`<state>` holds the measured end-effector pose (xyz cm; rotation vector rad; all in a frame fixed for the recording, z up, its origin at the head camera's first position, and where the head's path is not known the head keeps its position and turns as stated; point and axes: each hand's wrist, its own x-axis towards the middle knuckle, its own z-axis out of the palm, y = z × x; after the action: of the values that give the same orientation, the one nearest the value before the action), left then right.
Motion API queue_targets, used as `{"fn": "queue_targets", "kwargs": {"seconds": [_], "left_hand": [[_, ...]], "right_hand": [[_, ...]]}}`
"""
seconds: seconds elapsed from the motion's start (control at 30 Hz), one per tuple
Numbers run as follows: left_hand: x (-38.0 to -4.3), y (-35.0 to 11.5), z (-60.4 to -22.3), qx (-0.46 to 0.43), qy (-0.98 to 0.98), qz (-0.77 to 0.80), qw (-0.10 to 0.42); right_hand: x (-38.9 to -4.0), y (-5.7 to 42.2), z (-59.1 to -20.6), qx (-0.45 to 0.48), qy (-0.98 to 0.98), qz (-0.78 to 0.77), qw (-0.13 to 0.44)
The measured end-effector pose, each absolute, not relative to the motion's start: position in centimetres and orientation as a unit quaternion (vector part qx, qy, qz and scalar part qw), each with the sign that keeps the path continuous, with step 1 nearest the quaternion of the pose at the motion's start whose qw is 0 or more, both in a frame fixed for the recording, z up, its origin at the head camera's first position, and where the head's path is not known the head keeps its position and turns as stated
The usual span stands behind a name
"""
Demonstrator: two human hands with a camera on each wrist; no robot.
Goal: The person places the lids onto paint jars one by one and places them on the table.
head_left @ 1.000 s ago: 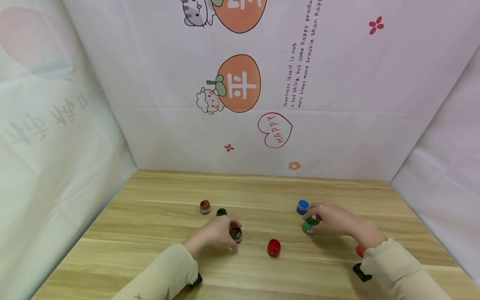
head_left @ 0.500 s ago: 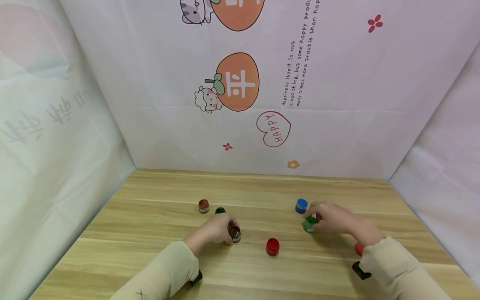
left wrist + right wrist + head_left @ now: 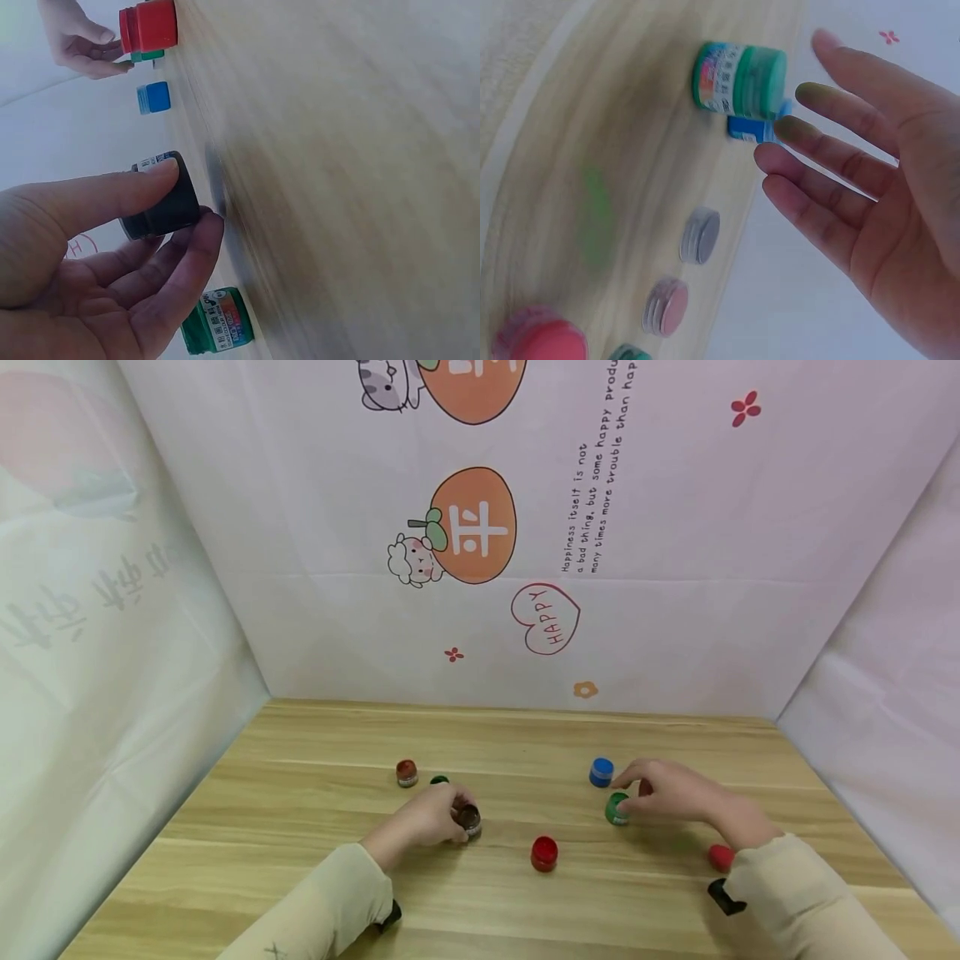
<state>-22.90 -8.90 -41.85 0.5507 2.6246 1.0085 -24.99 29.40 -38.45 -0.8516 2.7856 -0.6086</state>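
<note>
My left hand pinches a dark brown paint jar between thumb and fingers; in the left wrist view it sits tilted close over the wooden table. A dark green paint jar stands beside that hand, mostly covered by it in the head view. My right hand is by a green paint jar. In the right wrist view its fingers are spread loosely beside the jar, and two fingertips look greenish. A blue paint jar stands just behind the green one.
Between the hands stands a red paint jar. A reddish-brown jar is at the back left. Under my right sleeve shows a red thing. The right wrist view adds grey and pink round pieces. White cloth walls the table.
My right thumb and fingers have spread away from the green jar, which stays on the table. My left hand has shifted the dark brown jar slightly away from me.
</note>
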Motion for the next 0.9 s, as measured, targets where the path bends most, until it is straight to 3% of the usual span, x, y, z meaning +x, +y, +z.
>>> {"fn": "queue_targets", "kwargs": {"seconds": [0.53, 0.9], "left_hand": [[-22.7, -9.4, -42.1, 0.192, 0.877, 0.416, 0.146], [-22.7, -9.7, -42.3, 0.179, 0.875, 0.429, 0.139]], "right_hand": [[-25.8, 32.4, -37.5, -0.258, 0.939, -0.221, 0.055], [-26.9, 33.4, -39.3, -0.223, 0.953, -0.203, 0.027]]}}
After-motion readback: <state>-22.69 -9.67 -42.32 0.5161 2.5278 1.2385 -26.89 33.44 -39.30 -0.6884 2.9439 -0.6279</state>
